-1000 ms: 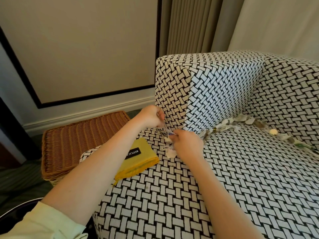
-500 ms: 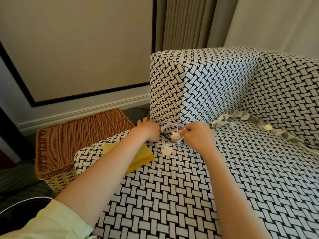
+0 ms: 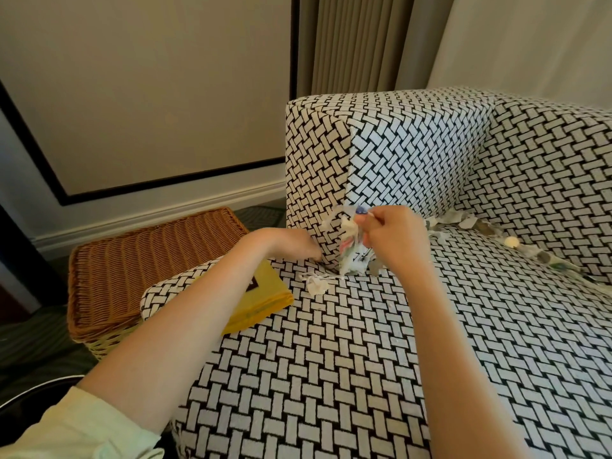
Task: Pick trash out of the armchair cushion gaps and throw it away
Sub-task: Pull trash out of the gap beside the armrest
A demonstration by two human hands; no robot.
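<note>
While a wicker basket [image 3: 149, 263] stands on the floor at the left of the frame, beside the black-and-white woven armchair [image 3: 331, 376], I work at the seam where the seat meets the armrest [image 3: 414, 154] at centre. A yellow cloth [image 3: 265, 299] with a black label lies on the seat's left edge, partly hidden under my left forearm. One torn paper scrap [image 3: 316, 283] lies loose on the seat just right of the cloth. More trash, a line of crumpled paper [image 3: 480, 226], sits in the gap between seat and backrest, running from centre right toward the right edge, with a pale round piece [image 3: 511, 241] among it. Pleated curtains [image 3: 357, 44] hang at top centre behind the chair, and my pale green sleeve [image 3: 66, 432] fills the lower left corner.

My right hand [image 3: 394, 240], at centre, is closed tight, fingers and thumb curled round a wad of paper scraps [image 3: 351, 250] that hangs from the fist against the armrest's front corner, its lower end touching the seat. My left hand [image 3: 291, 245], just left of it, lies low with its fingertips at the foot of the armrest's front face; whether those fingers pinch anything I cannot tell.
</note>
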